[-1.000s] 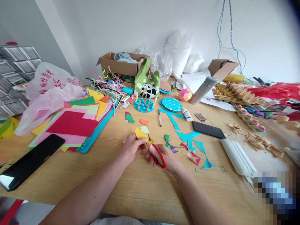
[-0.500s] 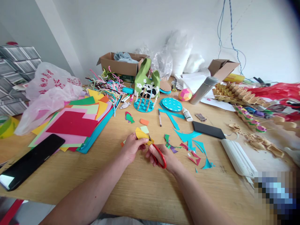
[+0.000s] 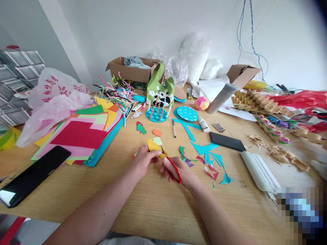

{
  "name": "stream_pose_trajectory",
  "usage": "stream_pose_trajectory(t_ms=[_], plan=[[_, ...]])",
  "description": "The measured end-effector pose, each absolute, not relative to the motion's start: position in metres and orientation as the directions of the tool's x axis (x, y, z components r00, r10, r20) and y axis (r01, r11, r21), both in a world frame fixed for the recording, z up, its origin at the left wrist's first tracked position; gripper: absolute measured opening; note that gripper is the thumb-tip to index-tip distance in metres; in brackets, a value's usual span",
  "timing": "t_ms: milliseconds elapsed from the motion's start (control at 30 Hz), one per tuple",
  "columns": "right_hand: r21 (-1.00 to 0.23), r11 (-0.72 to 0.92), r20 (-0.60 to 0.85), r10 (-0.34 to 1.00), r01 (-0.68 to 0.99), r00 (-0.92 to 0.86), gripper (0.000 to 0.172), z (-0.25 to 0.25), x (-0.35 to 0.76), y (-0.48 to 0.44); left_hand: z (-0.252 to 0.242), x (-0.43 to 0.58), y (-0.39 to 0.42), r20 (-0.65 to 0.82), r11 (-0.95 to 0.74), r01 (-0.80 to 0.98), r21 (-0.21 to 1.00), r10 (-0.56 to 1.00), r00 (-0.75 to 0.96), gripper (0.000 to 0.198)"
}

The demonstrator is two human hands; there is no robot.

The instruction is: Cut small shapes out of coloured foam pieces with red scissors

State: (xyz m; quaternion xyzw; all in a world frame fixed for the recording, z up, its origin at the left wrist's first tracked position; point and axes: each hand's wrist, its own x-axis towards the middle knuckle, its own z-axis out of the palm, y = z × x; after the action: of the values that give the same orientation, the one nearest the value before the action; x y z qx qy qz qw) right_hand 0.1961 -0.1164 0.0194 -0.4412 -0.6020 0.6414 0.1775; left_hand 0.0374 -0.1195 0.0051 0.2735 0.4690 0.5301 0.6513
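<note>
My left hand (image 3: 145,157) pinches a piece of yellow paper (image 3: 153,145) above the table. My right hand (image 3: 176,169) is closed round the red handles of a pair of scissors (image 3: 176,169), whose blades meet the paper's right edge. Just beyond the paper lie a pale green paper piece (image 3: 157,141) and an orange one (image 3: 157,132). A green and purple fish-shaped cutout (image 3: 141,128) rests further left. Right of my hands are red paper scraps (image 3: 211,169) and blue scraps (image 3: 207,148).
Stacked coloured sheets (image 3: 76,134) and a black phone (image 3: 35,175) lie on the left. A marker (image 3: 174,128), glue bottle (image 3: 204,125), black power bank (image 3: 227,141) and steel flask (image 3: 222,98) stand or lie to the right. A green panda bag (image 3: 160,88) is at the back.
The scissors and my right hand have shifted very slightly to the right, and the blades' angle at the yellow paper differs a little. My left hand stays almost in place.
</note>
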Motion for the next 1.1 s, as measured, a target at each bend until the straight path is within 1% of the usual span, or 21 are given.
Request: stream_pose_trajectory(t_ms=[300,767,1100], plan=[[-0.928,-0.208,-0.353,0.759,0.310,-0.547,0.063,0.0206,0.1959,-0.1154,0.0065,0.0378,-0.1191,-0.327,0.288,-0.446,0.847,0.945,-0.011,0.022],[-0.931,-0.204,-0.347,0.750,0.302,-0.562,0.066,0.0174,0.1973,-0.1145,0.0059,0.0357,-0.1175,-0.312,0.282,-0.399,0.873,0.950,-0.010,0.020],[-0.925,-0.202,-0.357,0.749,0.321,-0.558,0.063,0.0213,0.1981,-0.1138,0.0076,0.0365,-0.1177,-0.305,0.273,-0.398,0.876,0.952,-0.016,0.021]])
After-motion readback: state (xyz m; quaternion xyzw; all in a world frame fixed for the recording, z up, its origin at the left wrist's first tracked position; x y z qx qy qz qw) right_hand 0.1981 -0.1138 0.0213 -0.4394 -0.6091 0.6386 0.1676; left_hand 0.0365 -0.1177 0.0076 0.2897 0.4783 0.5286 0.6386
